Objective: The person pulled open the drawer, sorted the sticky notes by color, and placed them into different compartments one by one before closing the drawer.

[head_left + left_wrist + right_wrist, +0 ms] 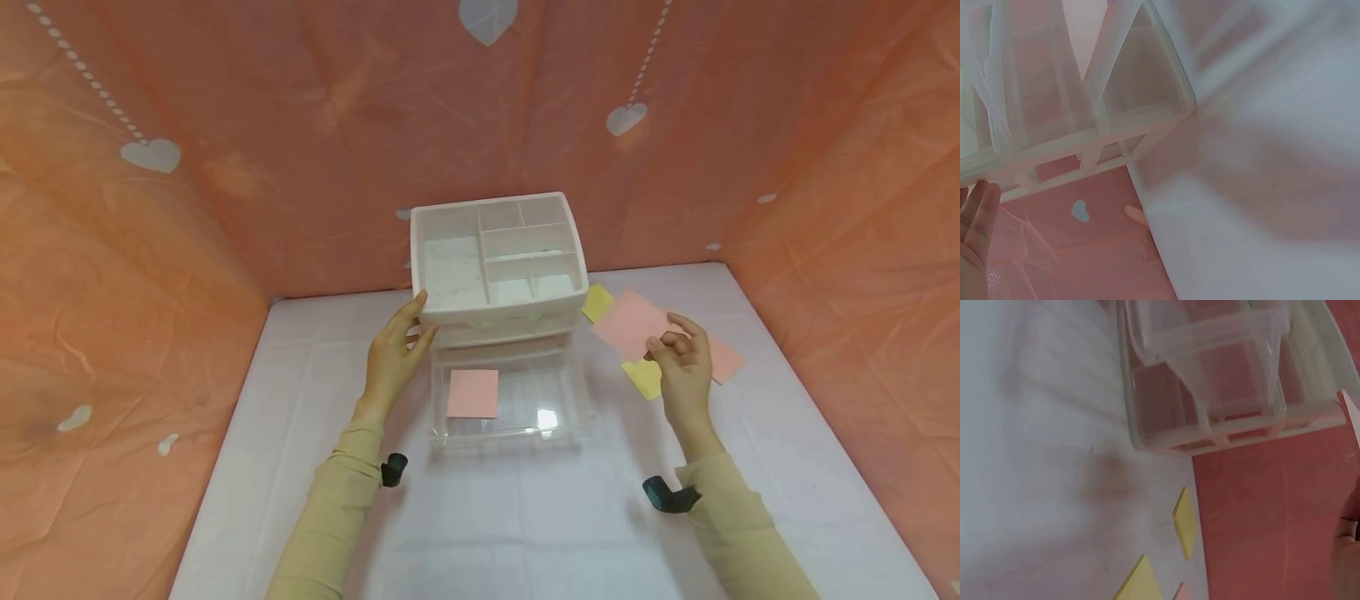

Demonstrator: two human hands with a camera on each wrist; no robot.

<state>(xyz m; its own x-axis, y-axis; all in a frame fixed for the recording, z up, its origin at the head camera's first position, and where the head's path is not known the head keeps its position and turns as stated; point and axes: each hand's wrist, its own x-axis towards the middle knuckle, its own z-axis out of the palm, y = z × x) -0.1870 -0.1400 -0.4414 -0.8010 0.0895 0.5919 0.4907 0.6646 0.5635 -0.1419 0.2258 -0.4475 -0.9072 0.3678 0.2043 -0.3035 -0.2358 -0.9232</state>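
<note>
A white drawer organizer (498, 315) with a divided top tray stands toward the back of the table. Its lower clear drawer (517, 429) is pulled out toward me, and a pink sticky note (472, 393) lies in it on the left. My left hand (392, 350) touches the organizer's front left corner, fingers fairly straight; the left wrist view catches only the fingers (982, 212) at its edge. To the right of the organizer, my right hand (681, 367) pinches another pink sticky note (628, 323) above the table. The right wrist view shows just a sliver of that note (1352, 419).
Under and around the held note lie a yellow sticky note (597, 302), a second yellow one (643, 379) and a pink one (726, 361). The white-covered table (517, 533) meets an orange-pink cloth backdrop (337, 125) at the back and sides.
</note>
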